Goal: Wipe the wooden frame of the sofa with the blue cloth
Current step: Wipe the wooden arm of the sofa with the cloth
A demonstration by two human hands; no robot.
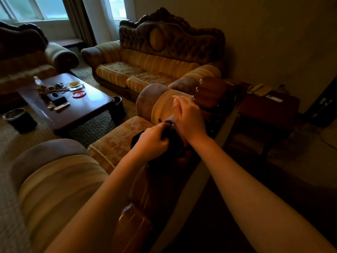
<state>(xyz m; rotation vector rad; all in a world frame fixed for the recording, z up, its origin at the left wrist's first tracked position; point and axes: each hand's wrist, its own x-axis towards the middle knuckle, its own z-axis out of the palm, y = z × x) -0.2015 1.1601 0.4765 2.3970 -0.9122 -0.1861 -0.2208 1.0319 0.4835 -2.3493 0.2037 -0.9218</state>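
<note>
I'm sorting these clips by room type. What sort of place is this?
Most likely a living room or lounge: a carved, tufted sofa against the wall, a low coffee table with small items on it, and curtained windows behind.

Open floor right of dark carved wooden sofa frame (pixel 215 110); striped gold padded armrest (pixel 164 105) blocks far end, low red-brown side table (pixel 269 105) beyond.

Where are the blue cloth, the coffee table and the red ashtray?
Blue cloth (pixel 169 138), head view: on the dark bunched fabric by the left hand.
Coffee table (pixel 94 99), head view: on bare top near its right edge.
Red ashtray (pixel 79 93), head view: on its round middle.
</note>
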